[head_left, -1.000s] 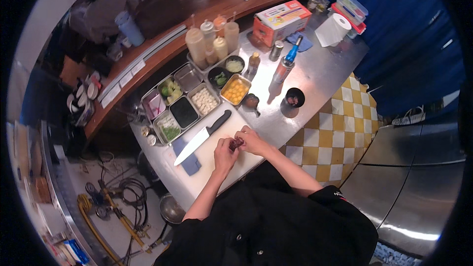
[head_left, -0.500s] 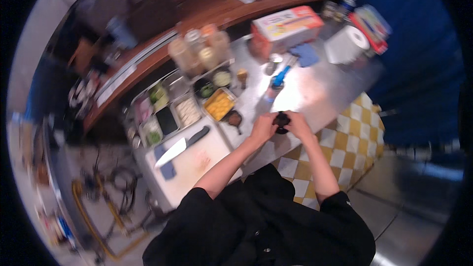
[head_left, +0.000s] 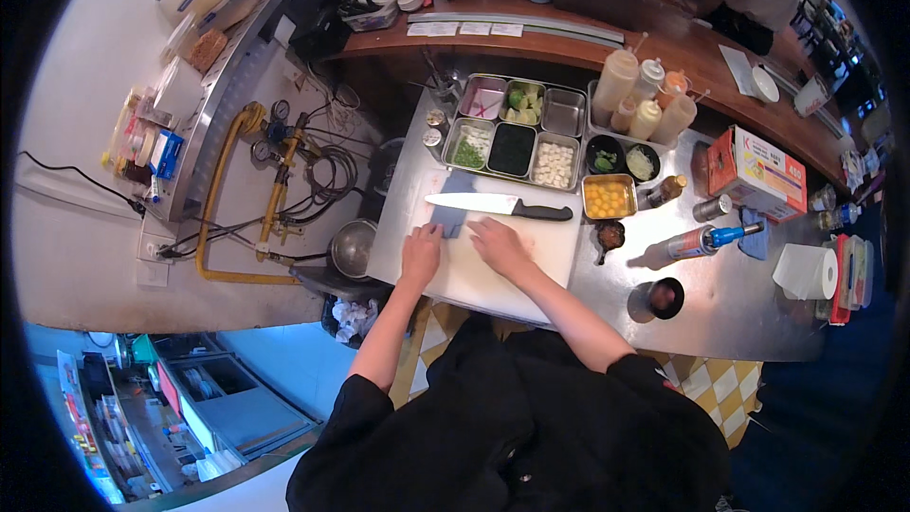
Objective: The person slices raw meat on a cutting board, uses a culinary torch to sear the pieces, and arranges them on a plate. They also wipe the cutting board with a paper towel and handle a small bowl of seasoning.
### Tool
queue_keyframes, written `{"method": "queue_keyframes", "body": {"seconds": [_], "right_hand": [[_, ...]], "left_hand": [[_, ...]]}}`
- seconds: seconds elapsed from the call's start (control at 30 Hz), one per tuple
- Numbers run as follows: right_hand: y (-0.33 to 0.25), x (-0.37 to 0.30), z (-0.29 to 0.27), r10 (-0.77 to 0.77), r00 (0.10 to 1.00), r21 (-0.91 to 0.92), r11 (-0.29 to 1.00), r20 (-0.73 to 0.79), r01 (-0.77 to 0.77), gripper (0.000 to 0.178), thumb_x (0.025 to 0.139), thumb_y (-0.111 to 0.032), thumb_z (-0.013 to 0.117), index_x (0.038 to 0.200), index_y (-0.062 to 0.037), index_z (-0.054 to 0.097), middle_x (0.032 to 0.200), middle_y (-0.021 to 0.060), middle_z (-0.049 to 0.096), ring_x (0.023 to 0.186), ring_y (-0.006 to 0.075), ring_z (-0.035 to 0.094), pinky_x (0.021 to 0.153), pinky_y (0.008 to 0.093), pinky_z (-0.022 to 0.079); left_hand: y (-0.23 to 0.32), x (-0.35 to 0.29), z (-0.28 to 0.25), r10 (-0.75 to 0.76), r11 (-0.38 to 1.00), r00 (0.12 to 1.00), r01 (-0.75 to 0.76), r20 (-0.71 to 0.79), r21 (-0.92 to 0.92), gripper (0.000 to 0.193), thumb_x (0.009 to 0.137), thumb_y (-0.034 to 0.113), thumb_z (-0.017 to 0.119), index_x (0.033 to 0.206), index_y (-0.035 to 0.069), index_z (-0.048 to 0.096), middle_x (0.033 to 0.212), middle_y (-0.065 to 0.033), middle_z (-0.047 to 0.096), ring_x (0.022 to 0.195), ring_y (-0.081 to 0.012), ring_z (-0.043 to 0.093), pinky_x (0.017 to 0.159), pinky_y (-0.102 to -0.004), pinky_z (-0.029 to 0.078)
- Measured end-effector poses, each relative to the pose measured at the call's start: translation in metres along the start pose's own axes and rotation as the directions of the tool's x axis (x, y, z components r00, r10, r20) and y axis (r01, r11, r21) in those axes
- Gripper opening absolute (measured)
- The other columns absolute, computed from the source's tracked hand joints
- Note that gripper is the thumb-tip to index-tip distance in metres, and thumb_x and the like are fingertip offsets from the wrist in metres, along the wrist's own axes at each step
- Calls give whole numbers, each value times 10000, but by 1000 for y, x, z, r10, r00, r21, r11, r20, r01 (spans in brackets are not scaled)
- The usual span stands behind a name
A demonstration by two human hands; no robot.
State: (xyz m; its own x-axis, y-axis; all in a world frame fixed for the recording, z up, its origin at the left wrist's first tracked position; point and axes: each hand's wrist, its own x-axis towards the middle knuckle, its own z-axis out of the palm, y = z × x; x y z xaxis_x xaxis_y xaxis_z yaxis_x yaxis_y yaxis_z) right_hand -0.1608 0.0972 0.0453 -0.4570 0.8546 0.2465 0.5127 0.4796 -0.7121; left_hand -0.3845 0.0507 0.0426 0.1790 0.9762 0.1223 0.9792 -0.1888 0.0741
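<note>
My left hand (head_left: 422, 251) is at the near left corner of a folded blue-grey cloth (head_left: 449, 216), its fingers drawn together on the edge. Just right of the cloth, my right hand (head_left: 500, 245) hovers low over the white cutting board (head_left: 540, 270) with fingers apart and nothing in them. A black-handled kitchen knife (head_left: 493, 204) lies across the board, its blade tip over the cloth. To the right on the steel counter stands a dark cup (head_left: 657, 299) with something reddish-brown inside, away from both hands.
Behind the board sit metal pans (head_left: 514, 148) of chopped ingredients and a pan of yellow cubes (head_left: 609, 197). Squeeze bottles (head_left: 646, 120) stand beyond. A blue-topped torch canister (head_left: 697, 242), a paper roll (head_left: 806, 271) and an orange-white box (head_left: 756, 173) occupy the right side.
Both hands have let go of the dark round thing, apparently the cup, and moved left to the cutting board and cloth. The view has swung left.
</note>
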Motion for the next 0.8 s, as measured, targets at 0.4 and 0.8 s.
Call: {"method": "queue_keyframes", "body": {"seconds": [0.4,0.8], "right_hand": [[31,-17,-9,418,842,-54,885,-340,-462,263,849,-175,763,1087,-67,739,1043,143,677,1036,348,668,900,442,558],[85,-18,-62,240,952,-408,862,-192,-300,429,721,-220,781,1125,-124,670,1067,112,613,1063,299,595,892,460,467]], "left_hand": [[-15,27,1,201,910,974,-224,-103,-348,159,901,138,716,1044,70,699,1063,-109,643,1014,-312,609,816,-462,492],[-1,32,-3,145,956,981,-106,127,-274,274,902,254,752,1069,49,676,1025,-139,612,971,-335,617,839,-480,494]]}}
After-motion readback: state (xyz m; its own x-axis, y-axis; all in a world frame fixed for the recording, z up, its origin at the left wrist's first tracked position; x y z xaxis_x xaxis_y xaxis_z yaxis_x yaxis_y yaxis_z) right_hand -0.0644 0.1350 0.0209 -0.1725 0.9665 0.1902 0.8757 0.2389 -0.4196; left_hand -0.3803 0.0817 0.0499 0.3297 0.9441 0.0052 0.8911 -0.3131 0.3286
